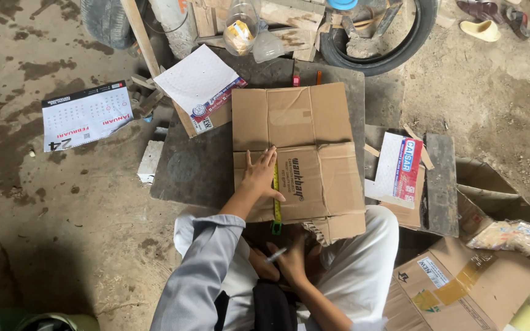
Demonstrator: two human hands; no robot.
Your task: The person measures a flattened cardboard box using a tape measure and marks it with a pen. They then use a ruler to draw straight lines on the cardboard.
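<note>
Pressing: left hand (260,176) flat, fingers spread, on yellow ruler (276,199) over cardboard sheet (299,153) | right hand (289,260) gripping pen (275,255)

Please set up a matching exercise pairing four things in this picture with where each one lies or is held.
Things:
1. measuring tape
2. pen
3. calendar sheet
4. tyre

Places:
A. on the bare floor, far left
B. under the left hand, flat on the flattened cardboard box
C. at the top, beyond the board
D. in the right hand, near the lap

Pairs: 1-B, 2-D, 3-A, 4-C
</note>
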